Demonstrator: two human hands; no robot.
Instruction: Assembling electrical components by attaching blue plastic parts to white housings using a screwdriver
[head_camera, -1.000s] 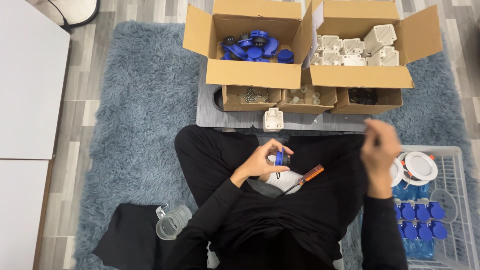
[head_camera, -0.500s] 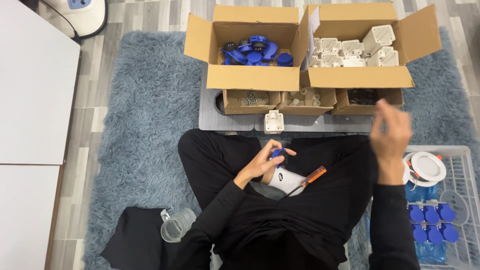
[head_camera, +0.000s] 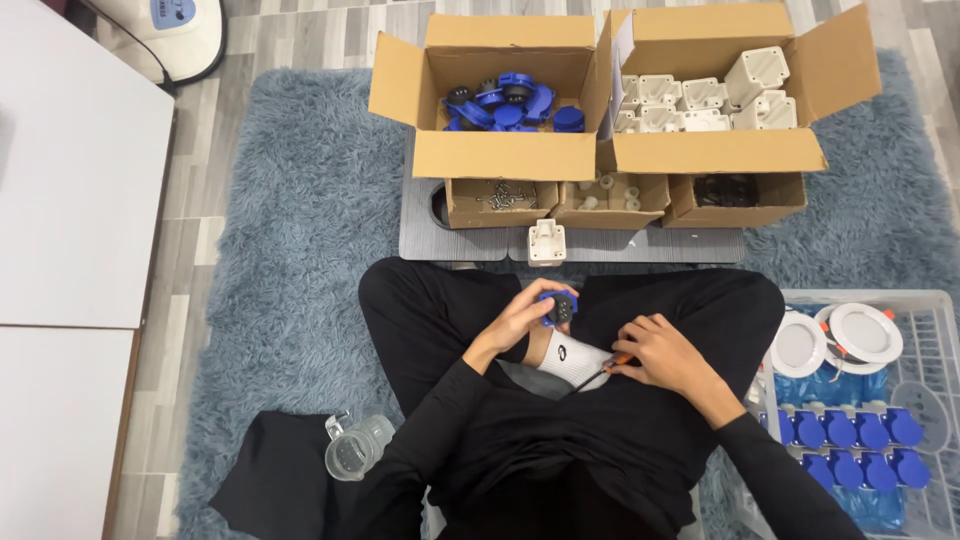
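Note:
I sit cross-legged on a blue-grey rug (head_camera: 290, 250). My left hand (head_camera: 520, 320) holds a small blue socket part (head_camera: 558, 308) above my lap. My right hand (head_camera: 665, 355) rests on my right leg and grips a screwdriver with an orange handle (head_camera: 612, 366), whose tip points left over my white sock. A white housing piece (head_camera: 546, 241) stands on the grey board (head_camera: 430, 240) just beyond my knees.
Two open cardboard boxes sit ahead: one with blue parts (head_camera: 510, 105), one with white housings (head_camera: 700, 105). Three small boxes (head_camera: 600, 200) hold screws and small pieces. A wire basket (head_camera: 905, 400) at my right holds blue sockets and white round lamps. A clear jug (head_camera: 352, 450) lies at my left.
My right hand came down from in front of my face to my lap and took hold of the orange-handled screwdriver. My left hand kept the blue part.

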